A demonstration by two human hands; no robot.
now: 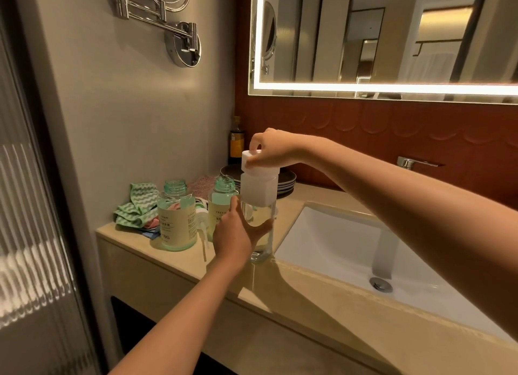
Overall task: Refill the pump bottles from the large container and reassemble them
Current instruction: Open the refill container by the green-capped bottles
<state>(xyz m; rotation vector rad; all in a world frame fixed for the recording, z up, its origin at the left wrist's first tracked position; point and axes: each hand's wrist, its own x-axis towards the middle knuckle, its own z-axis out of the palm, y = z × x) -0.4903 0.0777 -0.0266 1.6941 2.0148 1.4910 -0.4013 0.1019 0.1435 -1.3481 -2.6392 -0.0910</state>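
**Bottles open, container cap in my fingers, pumps not yet on**

Everything sits on the beige counter [294, 279] left of the white sink [336, 243]. The tall clear container [259, 189] stands upright near the counter's front edge, just beside the sink's corner. My left hand [238, 234] wraps round its clear body, fingers and thumb curled on the glassy wall to steady it. My right hand [270, 149] comes down from above, fingertips pinching the white cap [250, 161] on its top. I cannot tell from here whether that cap is going on or coming off.

Behind my left hand stand the two green-tinted pump bottles. The first bottle [176, 223] is near the pile of cloths [137, 206], and the second bottle [222, 201] is just beside the container. Both necks are bare, threads showing. Both look to carry pale yellow liquid well up their sides, though the labels hide the true level, so I judge the pouring mostly done.

One white pump [201, 215] leans between the two bottles, its tube trailing toward the counter's edge. I see no second pump.

Left to do, as I judge it: settle the container's cap, then screw a pump onto each bottle.
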